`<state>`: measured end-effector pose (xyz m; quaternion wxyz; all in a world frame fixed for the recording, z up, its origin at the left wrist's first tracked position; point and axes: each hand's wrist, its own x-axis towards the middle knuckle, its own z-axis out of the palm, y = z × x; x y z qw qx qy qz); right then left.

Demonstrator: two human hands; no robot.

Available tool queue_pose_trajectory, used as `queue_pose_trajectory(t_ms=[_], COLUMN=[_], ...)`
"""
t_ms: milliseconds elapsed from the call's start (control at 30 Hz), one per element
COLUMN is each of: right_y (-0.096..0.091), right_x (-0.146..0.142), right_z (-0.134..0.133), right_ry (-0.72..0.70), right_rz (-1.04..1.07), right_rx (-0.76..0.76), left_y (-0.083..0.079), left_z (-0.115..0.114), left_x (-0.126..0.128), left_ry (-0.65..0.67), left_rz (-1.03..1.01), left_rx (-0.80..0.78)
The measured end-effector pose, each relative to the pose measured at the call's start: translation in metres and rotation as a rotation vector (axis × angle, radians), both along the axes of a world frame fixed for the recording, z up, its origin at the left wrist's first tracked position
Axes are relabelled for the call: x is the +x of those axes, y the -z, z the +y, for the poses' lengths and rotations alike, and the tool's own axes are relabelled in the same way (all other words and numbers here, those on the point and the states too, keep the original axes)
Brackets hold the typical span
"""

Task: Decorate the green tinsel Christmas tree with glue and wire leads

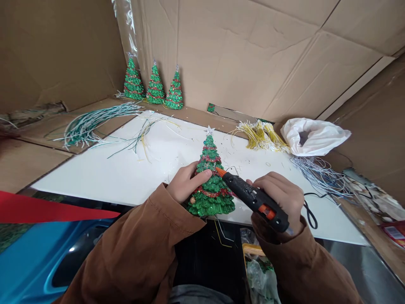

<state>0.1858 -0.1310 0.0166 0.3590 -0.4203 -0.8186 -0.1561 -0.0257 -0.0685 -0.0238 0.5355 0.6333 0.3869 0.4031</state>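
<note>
Left hand [186,182] gripping, thumb across the front, the person held a green Christmas tree figurine [215,184] at the near edge of the white board [152,177], its star [209,131] toward the far side. The right hand [281,195] was wrapped around a black hot glue gun [243,191], its orange nozzle [220,172] aimed leftward at the middle of the tree. I could not tell whether the tip touched the boughs or stopped just short, nor whether the trigger was pressed.

It looked like glue work, and to my mind doing it well called for a firm left grip, the thumb well clear of the hot tip, and a light squeeze for a small, tidy bead. The black cord [311,213] looped to the right of the gun and wanted slack. White and yellow wires [223,238] hung below the tree's base, best spared any drips. Three similar trees [155,87] stood at the far left.
</note>
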Motion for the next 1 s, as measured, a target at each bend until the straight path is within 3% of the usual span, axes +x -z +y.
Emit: queue_pose_trajectory(t_ms=[667,1000], right_y=[0.009,0.000], right_x=[-0.003,-0.006], right_z=[0.003,-0.004], right_ry=[0.061,0.064], right_rz=[-0.003,-0.090], right_rx=[0.043,0.034], left_y=[0.001,0.003], left_z=[0.002,0.002], left_x=[-0.002,-0.002], left_ry=[0.014,0.001], left_rz=[0.026,0.025], left_rx=[0.065,0.028])
